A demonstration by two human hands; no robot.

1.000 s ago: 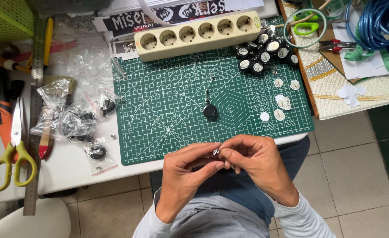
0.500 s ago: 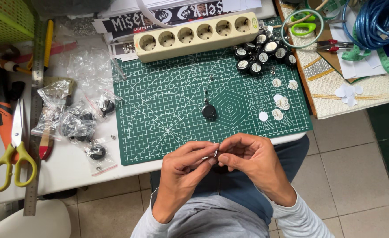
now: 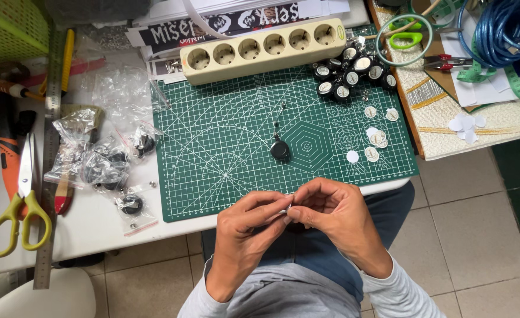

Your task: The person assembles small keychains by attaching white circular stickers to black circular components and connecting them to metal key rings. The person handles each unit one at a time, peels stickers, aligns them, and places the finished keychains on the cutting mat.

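Over the near edge of the green cutting mat (image 3: 224, 141), just above our lap, we bring both hands together on a very small part (image 3: 288, 207) that is pinched between our fingertips. Our left hand (image 3: 245, 227) has thumb and forefinger closed narrowly on it from the left; our right hand (image 3: 336, 215) meets it from the right, fingers curled in and pinching as well. The piece itself is almost wholly hidden by the fingers, so we cannot tell its shape.

On the mat, well apart from the hands, lies a small black round piece (image 3: 279, 149) with a thin pin beside it, a scatter of white paper discs (image 3: 373, 136) to the right, and a cluster of black round caps (image 3: 354, 73) near the cream power strip (image 3: 263, 50). To the left sit clear plastic bags (image 3: 104, 162) of more black parts, a steel ruler (image 3: 50, 159) and yellow-handled scissors (image 3: 18, 206).

To do this fiddly work well, in our judgement, we should keep the wrists steady and work over the mat rather than over the lap, since a dropped piece would fall to the tiled floor (image 3: 466, 235). A light, even pinch seems wiser than a hard squeeze.
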